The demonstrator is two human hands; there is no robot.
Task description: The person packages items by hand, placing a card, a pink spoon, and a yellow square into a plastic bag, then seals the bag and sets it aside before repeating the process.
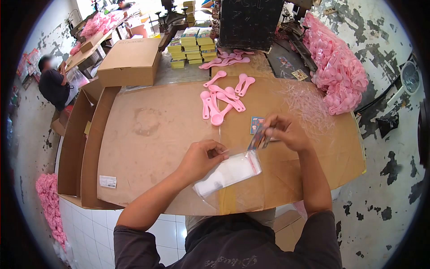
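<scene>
Over the cardboard-covered table, my left hand [205,158] pinches the upper edge of a clear plastic bag on a stack of bags [228,174]. My right hand [286,131] holds a small printed card [259,140] between thumb and fingers, its lower end at the open side of the bag. Behind that hand lies another printed card [256,123], partly covered by the fingers. Several pink spoons [217,118] are spread on the table beyond my hands.
Stacks of yellow-edged cards [191,45] and a closed cardboard box [130,56] stand at the back. Pink wrapped spoons [336,67] are heaped at the right, beside clear plastic shreds [309,107]. An open carton [76,148] borders the left edge. A person [56,85] sits farther left.
</scene>
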